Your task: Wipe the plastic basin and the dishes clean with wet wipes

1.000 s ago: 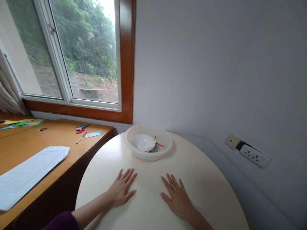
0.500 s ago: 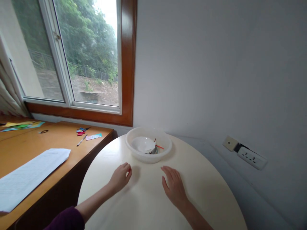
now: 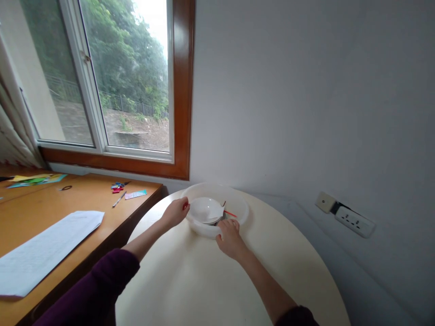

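A translucent white plastic basin (image 3: 208, 232) stands on the round table near the wall. Inside it are a white bowl (image 3: 204, 209), other stacked dishes partly hidden below it, and a thin red stick (image 3: 230, 213). My left hand (image 3: 176, 213) is closed at the basin's left rim, its fingertips curled over the edge. At the front right, my right hand (image 3: 230, 236) grips the rim with the fingers reaching inside and the thumb outside.
The basin rests on a round cream table (image 3: 272, 267). To the left, a wooden desk (image 3: 125, 217) bears white paper sheets (image 3: 54, 249), a pen (image 3: 118, 199), a small card (image 3: 135, 194) and coloured papers (image 3: 37, 180). A wall socket (image 3: 354, 222) is at the right.
Both hands have moved forward from above the table onto the basin's rim, and their fingers have closed there. The basin appears slightly lower and further right in the picture.
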### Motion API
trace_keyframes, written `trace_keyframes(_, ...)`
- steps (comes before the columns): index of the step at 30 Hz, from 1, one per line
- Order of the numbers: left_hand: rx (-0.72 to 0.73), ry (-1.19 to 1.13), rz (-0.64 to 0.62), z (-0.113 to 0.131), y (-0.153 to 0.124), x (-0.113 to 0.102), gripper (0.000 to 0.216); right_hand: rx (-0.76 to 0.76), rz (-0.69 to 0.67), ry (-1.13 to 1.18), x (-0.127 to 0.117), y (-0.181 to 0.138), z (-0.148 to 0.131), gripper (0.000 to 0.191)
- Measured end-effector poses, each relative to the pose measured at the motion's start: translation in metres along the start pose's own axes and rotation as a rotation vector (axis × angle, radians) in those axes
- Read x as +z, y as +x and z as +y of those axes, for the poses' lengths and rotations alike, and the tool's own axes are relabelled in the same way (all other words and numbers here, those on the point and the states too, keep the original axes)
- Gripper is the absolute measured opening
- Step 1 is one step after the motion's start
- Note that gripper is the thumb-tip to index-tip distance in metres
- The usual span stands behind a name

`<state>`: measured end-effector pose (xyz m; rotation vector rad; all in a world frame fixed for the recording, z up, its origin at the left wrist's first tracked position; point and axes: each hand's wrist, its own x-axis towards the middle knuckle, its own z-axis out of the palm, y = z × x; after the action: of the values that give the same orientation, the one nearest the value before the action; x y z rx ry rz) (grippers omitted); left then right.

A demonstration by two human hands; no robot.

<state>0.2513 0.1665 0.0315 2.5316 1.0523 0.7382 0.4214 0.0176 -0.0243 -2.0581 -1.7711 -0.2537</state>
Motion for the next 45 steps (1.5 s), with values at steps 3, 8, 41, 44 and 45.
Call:
trace_keyframes(3, 0.02, 0.019, -0.108, 0.005, 0.017, -0.001, 0.013, -0.029, 0.024, 0.036, -0.012, -0.031, -0.009, 0.018)
trace_keyframes(8, 0.006, 0.047, -0.314, 0.014, 0.024, 0.02, 0.026, -0.075, 0.058, 0.122, -0.034, -0.087, -0.017, 0.018)
trace_keyframes(41, -0.316, 0.033, -0.95, 0.027, -0.029, 0.03, 0.03, 0.3, -0.382, 0.101, -0.043, -0.036, -0.004, 0.007)
trace_keyframes(44, -0.32, -0.026, -0.931, 0.027, -0.031, 0.03, 0.03, 0.319, -0.299, 0.161, -0.043, -0.034, -0.002, 0.008)
trace_keyframes(45, -0.318, -0.048, -0.923, 0.027, -0.032, 0.03, 0.029, 0.329, -0.267, 0.193, -0.044, -0.033, -0.002, 0.009)
